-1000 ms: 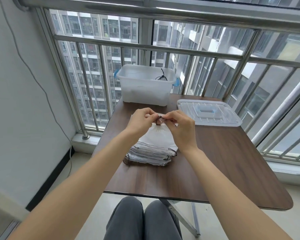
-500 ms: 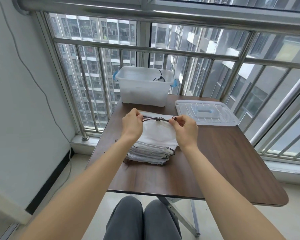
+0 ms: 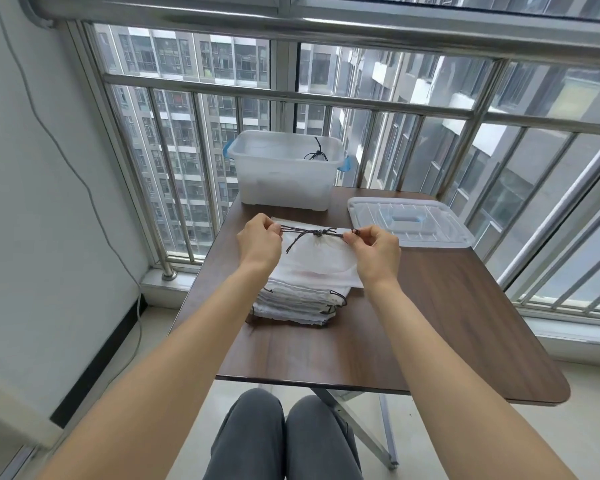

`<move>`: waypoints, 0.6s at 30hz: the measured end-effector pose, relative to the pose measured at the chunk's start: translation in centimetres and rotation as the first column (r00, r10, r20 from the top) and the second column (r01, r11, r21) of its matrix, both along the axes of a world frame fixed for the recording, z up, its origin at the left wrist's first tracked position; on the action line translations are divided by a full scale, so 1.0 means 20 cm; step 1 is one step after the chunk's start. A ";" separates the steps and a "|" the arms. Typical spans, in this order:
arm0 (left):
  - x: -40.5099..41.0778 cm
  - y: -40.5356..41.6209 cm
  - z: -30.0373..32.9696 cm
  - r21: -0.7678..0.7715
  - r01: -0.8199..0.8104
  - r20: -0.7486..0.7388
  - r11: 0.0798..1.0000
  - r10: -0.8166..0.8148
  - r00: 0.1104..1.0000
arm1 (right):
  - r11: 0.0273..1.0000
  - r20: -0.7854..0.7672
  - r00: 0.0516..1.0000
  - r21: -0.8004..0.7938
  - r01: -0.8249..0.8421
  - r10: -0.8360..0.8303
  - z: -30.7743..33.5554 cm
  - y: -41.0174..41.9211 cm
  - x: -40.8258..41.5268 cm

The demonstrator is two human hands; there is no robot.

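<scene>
A stack of white drawstring bags [image 3: 298, 299] lies on the brown table [image 3: 430, 323]. The top bag [image 3: 317, 259] is gathered at its far edge, where a dark cord [image 3: 317, 233] is tied in a knot. My left hand [image 3: 258, 242] pinches the cord's left end and my right hand [image 3: 374, 249] pinches its right end; the cord runs taut between them. One loose cord tail hangs down to the left of the knot.
A clear plastic bin [image 3: 284, 171] with blue handles stands at the table's far edge, a dark cord poking out of it. Its clear lid [image 3: 409, 221] lies flat to the right. Metal window railings [image 3: 291, 95] enclose the far and right sides; a wall stands at left.
My hands were close together at the bag's mouth a second ago. They have drawn apart sideways, pulling the cord straight and tightening the knot.
</scene>
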State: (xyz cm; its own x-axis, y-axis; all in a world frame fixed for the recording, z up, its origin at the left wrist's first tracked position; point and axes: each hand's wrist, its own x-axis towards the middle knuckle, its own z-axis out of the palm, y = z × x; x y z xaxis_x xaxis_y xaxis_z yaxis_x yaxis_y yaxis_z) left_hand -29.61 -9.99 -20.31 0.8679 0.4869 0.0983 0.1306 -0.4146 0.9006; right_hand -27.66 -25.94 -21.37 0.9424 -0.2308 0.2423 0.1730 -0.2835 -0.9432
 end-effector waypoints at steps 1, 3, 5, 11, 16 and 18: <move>0.01 0.00 0.00 -0.017 0.002 -0.018 1.000 -0.002 1.000 | 1.000 -0.003 1.000 0.002 -0.014 0.014 0.00 0.00 0.00; 0.04 0.02 -0.02 -0.118 0.007 -0.064 0.993 -0.015 0.998 | 0.997 -0.019 0.997 -0.016 -0.070 0.070 0.00 0.01 0.01; 0.06 0.03 -0.01 -0.261 0.012 -0.098 0.965 -0.038 0.994 | 0.989 -0.042 0.990 -0.064 -0.136 0.134 0.01 0.03 0.02; 0.09 0.05 0.06 -0.570 -0.087 -0.336 0.817 -0.135 0.932 | 0.968 -0.033 0.969 0.067 -0.241 0.244 0.10 0.09 0.03; 0.15 0.04 0.09 -0.698 -0.120 -0.434 0.706 -0.284 0.855 | 0.942 0.000 0.970 0.238 -0.236 0.243 0.16 0.08 0.05; 0.18 0.02 0.10 -0.727 -0.060 -0.415 0.684 -0.367 0.833 | 0.940 -0.010 0.974 0.267 -0.214 0.224 0.18 0.06 0.05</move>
